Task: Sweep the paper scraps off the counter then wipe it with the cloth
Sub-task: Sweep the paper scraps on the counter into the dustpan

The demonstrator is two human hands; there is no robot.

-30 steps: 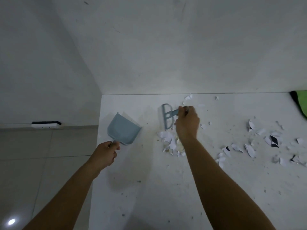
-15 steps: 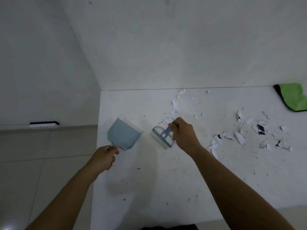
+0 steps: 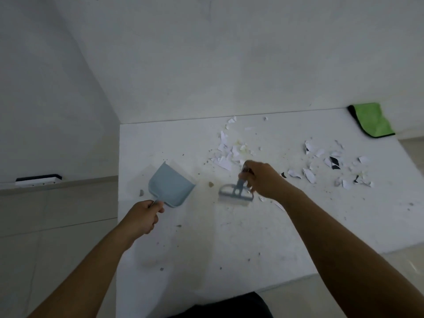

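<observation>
While left hand (image 3: 143,216) is gripping dustpan (image 3: 171,184) handle, right hand (image 3: 263,182) is pinching brush (image 3: 235,195) handle just right of dustpan; paper scraps (image 3: 226,154) lying beyond brush on surface (image 3: 229,244), green cloth (image 3: 371,120) far right of dustpan.

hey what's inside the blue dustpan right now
The dustpan, held by the left hand, shows a bare blue inside: no scraps visible. Its rear corner by the handle is too dim to judge.

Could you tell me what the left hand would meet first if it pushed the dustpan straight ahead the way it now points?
Probably the paper scraps beyond the dustpan held by the left hand; the counter between looks free, though depth is uncertain.
</observation>
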